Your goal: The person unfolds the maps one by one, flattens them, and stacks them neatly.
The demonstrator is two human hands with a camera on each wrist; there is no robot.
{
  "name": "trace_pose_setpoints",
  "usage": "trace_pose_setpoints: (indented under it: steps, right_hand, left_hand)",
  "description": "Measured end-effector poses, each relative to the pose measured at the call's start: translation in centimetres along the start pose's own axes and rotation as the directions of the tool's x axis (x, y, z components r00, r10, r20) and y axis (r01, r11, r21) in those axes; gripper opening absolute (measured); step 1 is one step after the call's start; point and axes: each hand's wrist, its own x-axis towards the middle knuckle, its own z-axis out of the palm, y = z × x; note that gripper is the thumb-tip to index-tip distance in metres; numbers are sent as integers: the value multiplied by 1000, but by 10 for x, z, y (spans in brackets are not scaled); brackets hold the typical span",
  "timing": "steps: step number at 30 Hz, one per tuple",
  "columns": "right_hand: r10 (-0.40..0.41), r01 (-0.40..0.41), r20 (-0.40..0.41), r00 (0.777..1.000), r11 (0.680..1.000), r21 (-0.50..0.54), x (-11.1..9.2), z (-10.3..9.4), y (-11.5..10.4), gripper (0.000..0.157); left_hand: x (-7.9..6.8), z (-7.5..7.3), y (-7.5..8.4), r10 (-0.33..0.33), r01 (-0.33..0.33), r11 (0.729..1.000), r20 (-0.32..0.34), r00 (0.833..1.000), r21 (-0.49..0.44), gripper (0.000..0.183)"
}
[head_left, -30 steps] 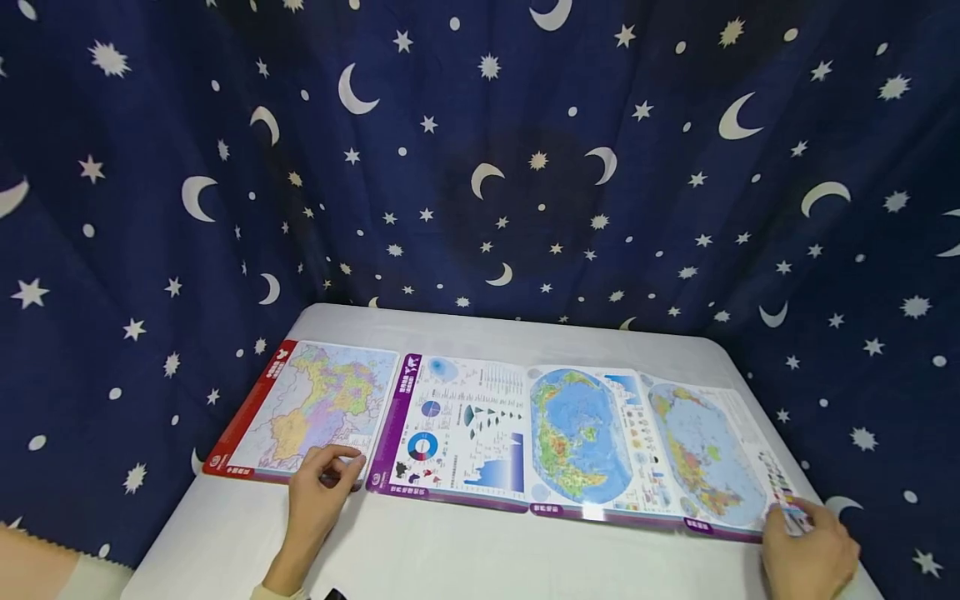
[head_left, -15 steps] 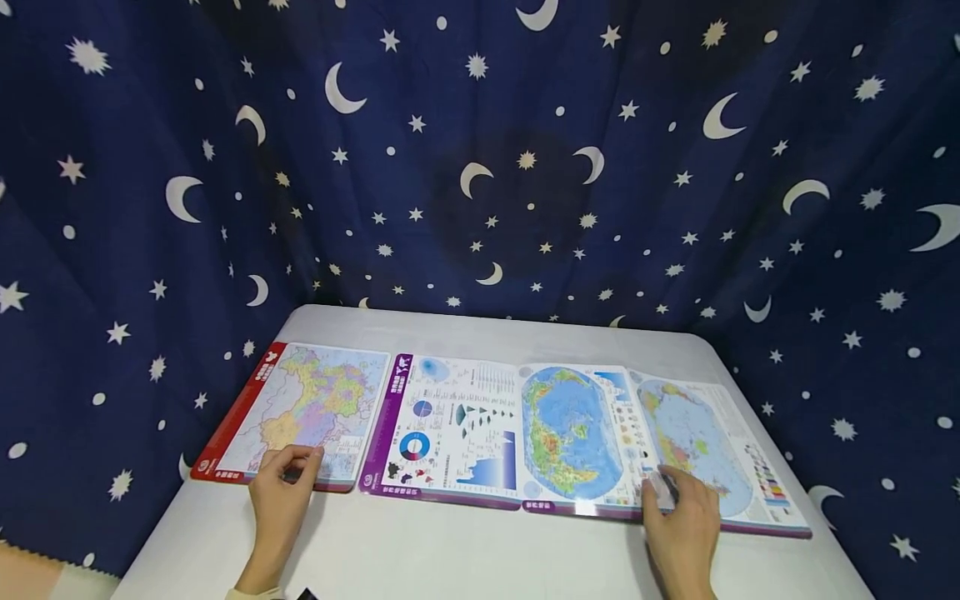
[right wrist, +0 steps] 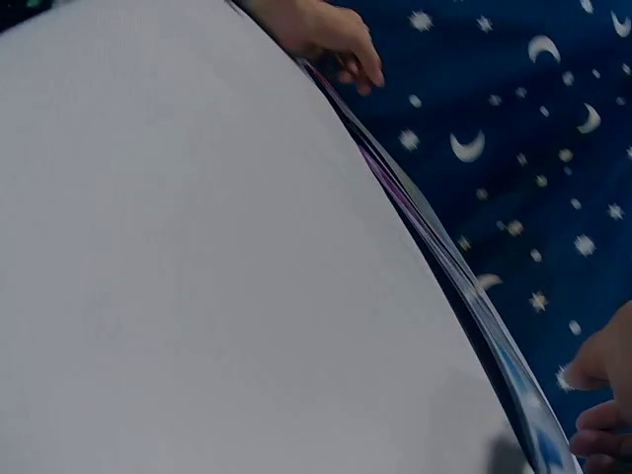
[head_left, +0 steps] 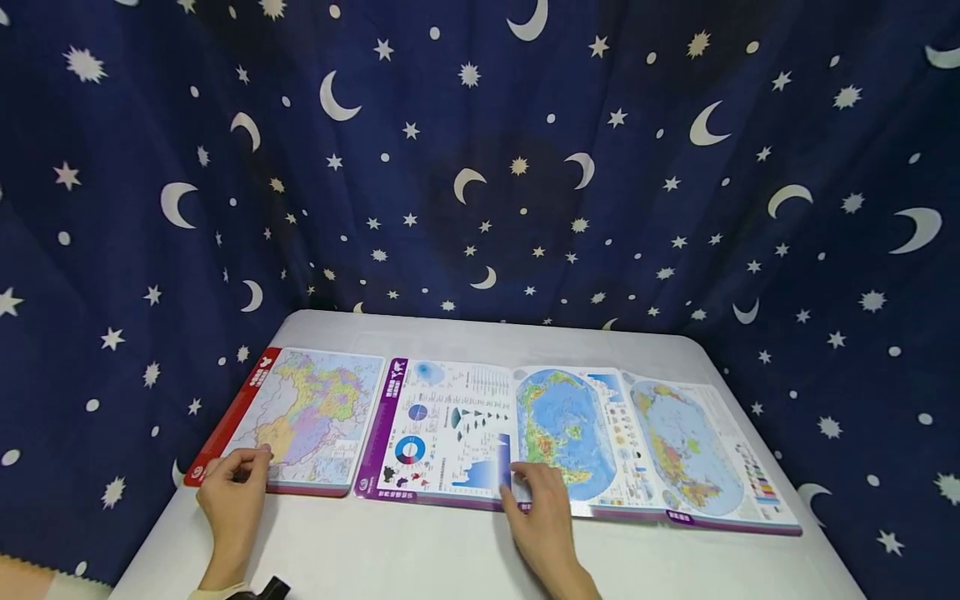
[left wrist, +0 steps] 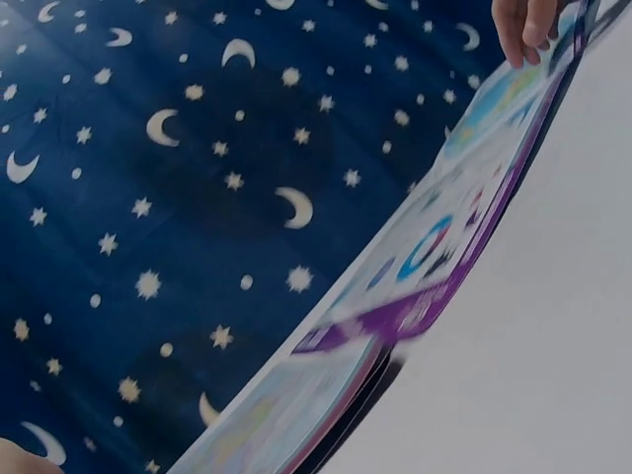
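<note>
L hand (head_left: 236, 500) w/ fingers loosely bent, gripping nothing, is at near-L corner of red-edged map (head_left: 322, 417), R hand (head_left: 543, 517) w/ thumb & fingers apart is over near edge of unfolded purple-edged map (head_left: 588, 437), contact unclear, both maps on white tbl (head_left: 405, 550), red-edged one L of the other.

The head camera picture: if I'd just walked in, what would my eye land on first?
Probably the dark blue curtain patterned with pale moons and stars, filling the view behind the white table. Next come the colourful printed sheets across the table: a red-edged map at left, and a long purple-edged foldout beside it. Two bare hands reach over their front edges, the left at the map, the right at the foldout.
</note>
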Motion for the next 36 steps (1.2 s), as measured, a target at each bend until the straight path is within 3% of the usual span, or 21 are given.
trace_pose_setpoints:
  steps: [5, 14, 19, 23, 31, 36]
  right_hand:
    - [9, -17, 145, 989, 999, 49, 0, 32, -39, 33]
    - [-84, 54, 248, 965, 991, 126, -4, 78, -94, 33]
    - [-113, 62, 280, 953, 981, 183, 4, 104, -120, 34]
    - [-83, 18, 327, 941, 980, 196, 12, 122, -135, 36]
    - [-16, -29, 331, 944, 991, 129, 21, 140, -154, 37]
    - [-8, -51, 323, 946, 984, 172, 17, 144, -159, 34]
  left_hand:
    - [16, -10, -10, -33, 35, 999, -49, 998, 37, 17]
    - [38, -33, -22, -122, 129, 983, -61, 991, 131, 28]
    - [45, -40, -27, -69, 77, 975, -47, 997, 209, 28]
    - [46, -39, -28, -38, 40, 957, -11, 999, 288, 30]
    - [46, -35, -30, -128, 96, 909, 54, 990, 405, 43]
    - [42, -33, -31, -115, 85, 916, 54, 992, 393, 36]
